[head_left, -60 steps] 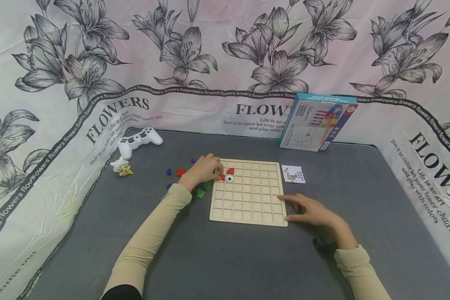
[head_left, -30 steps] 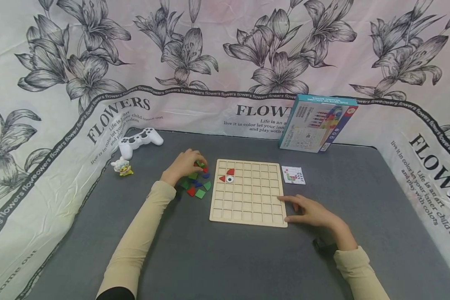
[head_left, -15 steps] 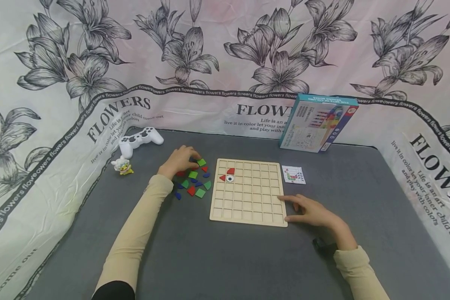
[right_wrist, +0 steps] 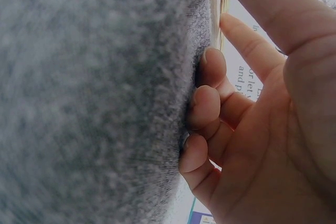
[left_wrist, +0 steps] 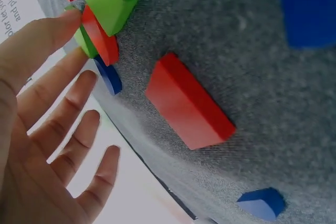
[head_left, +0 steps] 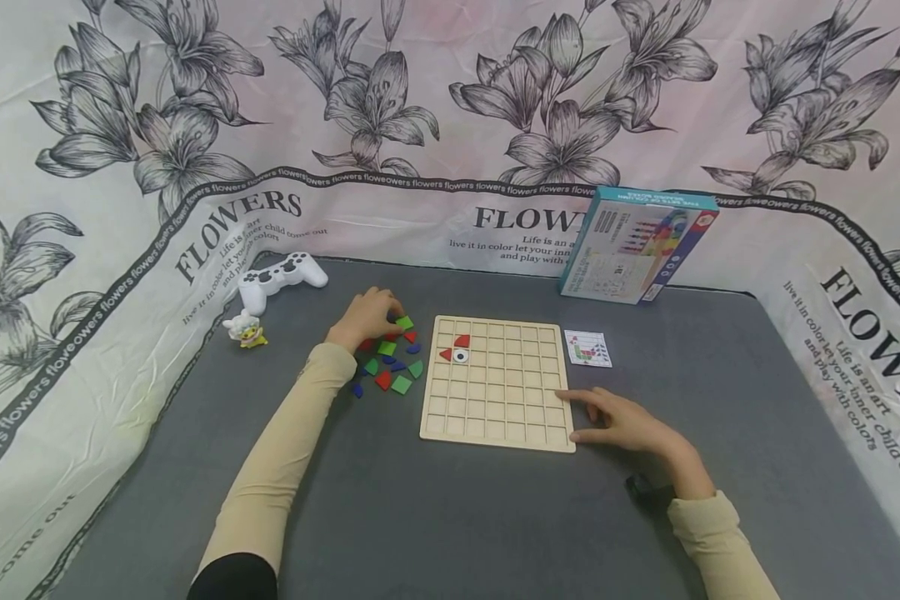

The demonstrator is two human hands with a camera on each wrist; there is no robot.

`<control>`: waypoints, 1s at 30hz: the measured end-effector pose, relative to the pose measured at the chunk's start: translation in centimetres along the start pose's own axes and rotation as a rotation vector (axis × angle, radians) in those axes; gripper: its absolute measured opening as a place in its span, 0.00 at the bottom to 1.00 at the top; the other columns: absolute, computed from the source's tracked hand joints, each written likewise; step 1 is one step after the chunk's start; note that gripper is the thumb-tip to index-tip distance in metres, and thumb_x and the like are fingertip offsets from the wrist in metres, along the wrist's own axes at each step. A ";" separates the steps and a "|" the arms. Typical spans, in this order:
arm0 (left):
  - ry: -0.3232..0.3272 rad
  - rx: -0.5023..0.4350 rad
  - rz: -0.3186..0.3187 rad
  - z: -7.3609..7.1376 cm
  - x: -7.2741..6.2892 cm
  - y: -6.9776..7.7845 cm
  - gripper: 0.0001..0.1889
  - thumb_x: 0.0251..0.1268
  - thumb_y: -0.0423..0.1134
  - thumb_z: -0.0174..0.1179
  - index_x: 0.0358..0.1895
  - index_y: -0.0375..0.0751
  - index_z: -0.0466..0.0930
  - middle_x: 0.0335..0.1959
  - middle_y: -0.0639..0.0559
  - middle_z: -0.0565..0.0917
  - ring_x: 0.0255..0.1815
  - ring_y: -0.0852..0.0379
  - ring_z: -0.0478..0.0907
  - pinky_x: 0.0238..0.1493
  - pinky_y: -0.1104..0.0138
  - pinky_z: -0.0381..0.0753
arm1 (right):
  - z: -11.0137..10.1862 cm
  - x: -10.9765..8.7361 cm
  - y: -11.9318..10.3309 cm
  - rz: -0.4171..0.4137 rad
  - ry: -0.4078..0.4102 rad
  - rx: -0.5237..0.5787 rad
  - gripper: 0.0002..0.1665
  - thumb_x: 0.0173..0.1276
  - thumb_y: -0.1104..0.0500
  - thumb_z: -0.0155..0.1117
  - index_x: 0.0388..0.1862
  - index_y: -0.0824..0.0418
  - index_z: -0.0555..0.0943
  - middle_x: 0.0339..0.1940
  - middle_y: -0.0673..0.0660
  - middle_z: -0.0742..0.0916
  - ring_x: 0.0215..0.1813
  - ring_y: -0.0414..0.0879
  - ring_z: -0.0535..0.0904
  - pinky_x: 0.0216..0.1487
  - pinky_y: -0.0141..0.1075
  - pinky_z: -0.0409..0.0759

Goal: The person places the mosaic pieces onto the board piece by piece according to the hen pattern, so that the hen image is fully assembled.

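Green piece (head_left: 404, 322) pinched between the thumb and forefinger of a person's left hand (head_left: 367, 318), left of center in the frame, at the far end of a scattered pile on a gray desk (head_left: 420, 517). The other three fingers of that hand extend loosely, the left wrist view shows.

At right of center, the right hand (head_left: 626, 421) holds nothing in its palm; its straight thumb and forefinger touch the right edge of a pale gridded board (head_left: 487, 400), the remaining fingers loosely bent.

Three pieces occupy shallow compartments at the board's upper left: a red rounded piece (head_left: 461, 341), a round black-and-white eye (head_left: 461, 356) in the square directly below it, and a red triangle (head_left: 446, 355) in the square to the eye's left.

Loose red, green and blue pieces (head_left: 401, 385) lie between the left hand and the board, some partly hidden by the fingers.

Just beyond the board's right side lies a small printed card (head_left: 588, 349). A teal-edged box (head_left: 630, 246) stands at upper right, its contents out of sight. At upper left, a white game controller (head_left: 281, 282) sits near a small figurine (head_left: 245, 331), before a flower-printed cloth (head_left: 390, 217).
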State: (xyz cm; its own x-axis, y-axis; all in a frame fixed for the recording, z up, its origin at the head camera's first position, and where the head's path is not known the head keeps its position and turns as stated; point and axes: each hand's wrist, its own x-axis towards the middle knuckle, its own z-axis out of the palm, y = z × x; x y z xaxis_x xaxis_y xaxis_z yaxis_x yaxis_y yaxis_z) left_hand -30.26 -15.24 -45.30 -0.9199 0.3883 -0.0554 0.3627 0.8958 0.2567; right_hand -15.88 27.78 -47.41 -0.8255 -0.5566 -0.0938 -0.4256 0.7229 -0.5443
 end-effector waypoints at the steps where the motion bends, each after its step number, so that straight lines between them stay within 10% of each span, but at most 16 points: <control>1: 0.004 0.005 -0.001 0.0 0.0 0.0 0.17 0.55 0.46 0.66 0.47 0.45 0.83 0.54 0.45 0.76 0.59 0.43 0.66 0.62 0.46 0.61 | 0.0 0.0 0.0 0.001 0.000 0.000 0.38 0.54 0.40 0.67 0.64 0.48 0.70 0.30 0.49 0.70 0.29 0.37 0.63 0.27 0.29 0.61; 30: 0.083 -0.045 0.143 0.7 -3.2 3.3 0.14 0.55 0.44 0.66 0.46 0.48 0.84 0.45 0.53 0.82 0.48 0.51 0.71 0.57 0.49 0.65 | -0.1 0.0 -0.1 -0.005 -0.003 0.014 0.38 0.55 0.42 0.68 0.64 0.49 0.71 0.29 0.48 0.70 0.29 0.37 0.63 0.27 0.29 0.60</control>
State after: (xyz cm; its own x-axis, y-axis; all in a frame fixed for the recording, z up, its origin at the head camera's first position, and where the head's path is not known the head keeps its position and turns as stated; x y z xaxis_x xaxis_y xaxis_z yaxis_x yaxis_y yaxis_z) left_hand -25.99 -13.40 -44.94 -0.8691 0.4904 0.0640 0.4855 0.8212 0.2998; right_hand -15.84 27.74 -47.22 -0.8222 -0.5615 -0.0931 -0.4248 0.7143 -0.5561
